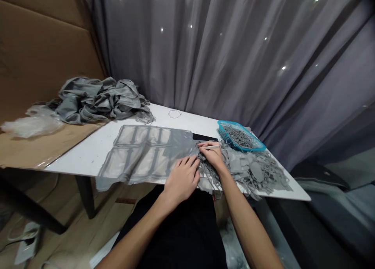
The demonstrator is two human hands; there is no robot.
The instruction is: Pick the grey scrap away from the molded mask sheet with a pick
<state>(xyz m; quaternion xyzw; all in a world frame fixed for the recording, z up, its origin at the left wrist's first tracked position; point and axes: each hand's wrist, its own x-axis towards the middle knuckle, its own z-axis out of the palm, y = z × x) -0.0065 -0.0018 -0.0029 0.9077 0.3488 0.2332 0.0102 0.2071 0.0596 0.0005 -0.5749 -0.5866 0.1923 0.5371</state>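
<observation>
A grey sheet with rows of pale rectangular panels lies on the white table, its near side hanging a little over the front edge. My left hand rests flat on the right part of this sheet, fingers stretched out. Close beside it, my right hand is closed around a slim white pen-shaped tool; its tip cannot be made out. Under and around the right hand lie tangled grey strips. A black flat piece shows just behind the hands.
Grey cut scraps are heaped at the right. Behind them stands a blue basket full of thin grey strips. A pile of grey fabric-like sheets and clear plastic lie at the left. A curtain hangs behind the table.
</observation>
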